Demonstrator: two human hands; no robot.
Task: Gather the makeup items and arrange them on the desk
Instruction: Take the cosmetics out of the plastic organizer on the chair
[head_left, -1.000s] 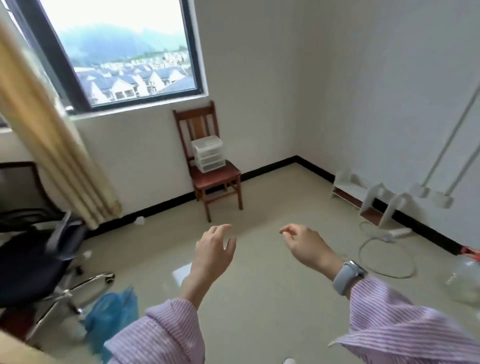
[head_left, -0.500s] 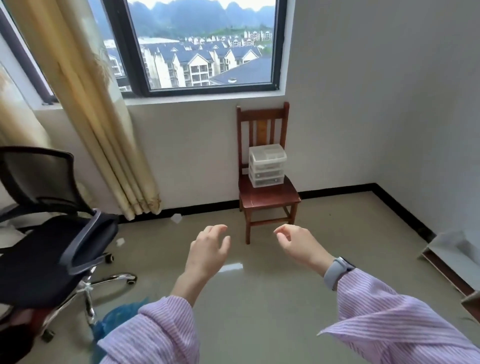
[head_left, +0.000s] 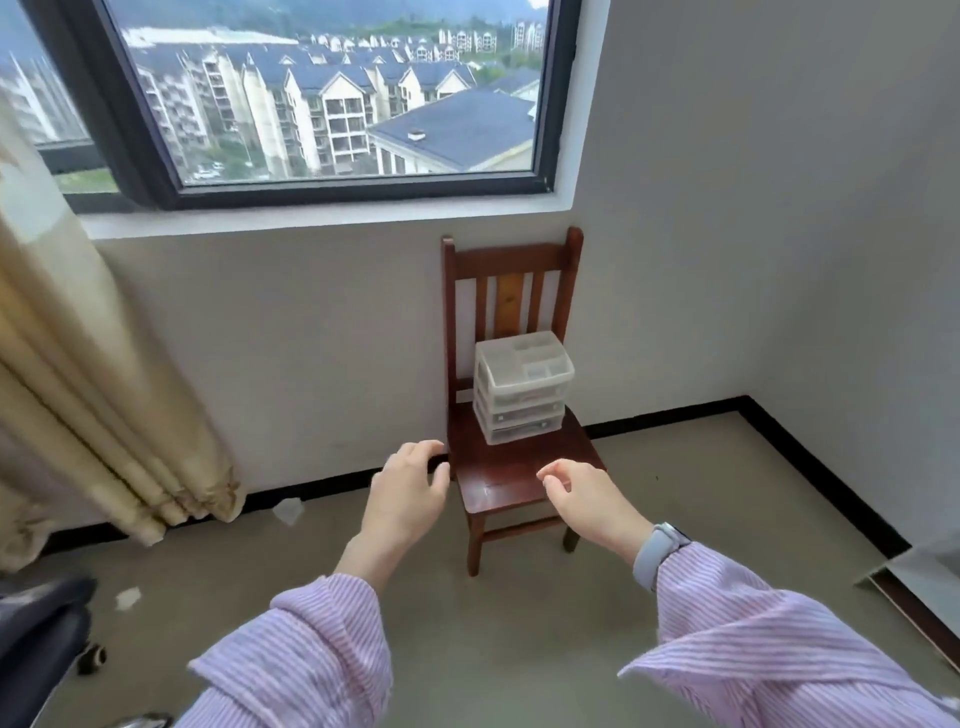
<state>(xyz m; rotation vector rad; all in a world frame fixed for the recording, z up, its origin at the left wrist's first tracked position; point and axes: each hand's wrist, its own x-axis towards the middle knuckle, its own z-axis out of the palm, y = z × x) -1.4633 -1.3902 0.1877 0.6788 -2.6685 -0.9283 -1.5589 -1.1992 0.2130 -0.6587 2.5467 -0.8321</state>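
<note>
Both of your hands, left hand (head_left: 410, 491) and right hand (head_left: 589, 496), reach out empty with loosely curled fingers, now closer to the clear drawer organizer (head_left: 522, 387) on the wooden chair (head_left: 511, 478).

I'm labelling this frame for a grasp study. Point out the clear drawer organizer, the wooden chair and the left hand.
clear drawer organizer (head_left: 522, 387): head view, front of the top drawer.
wooden chair (head_left: 506, 475): head view, bare seat in front of the organizer.
left hand (head_left: 408, 493): head view, back of the hand.

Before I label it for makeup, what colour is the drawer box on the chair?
Clear, whitish plastic drawer box, seen in the head view.
</note>
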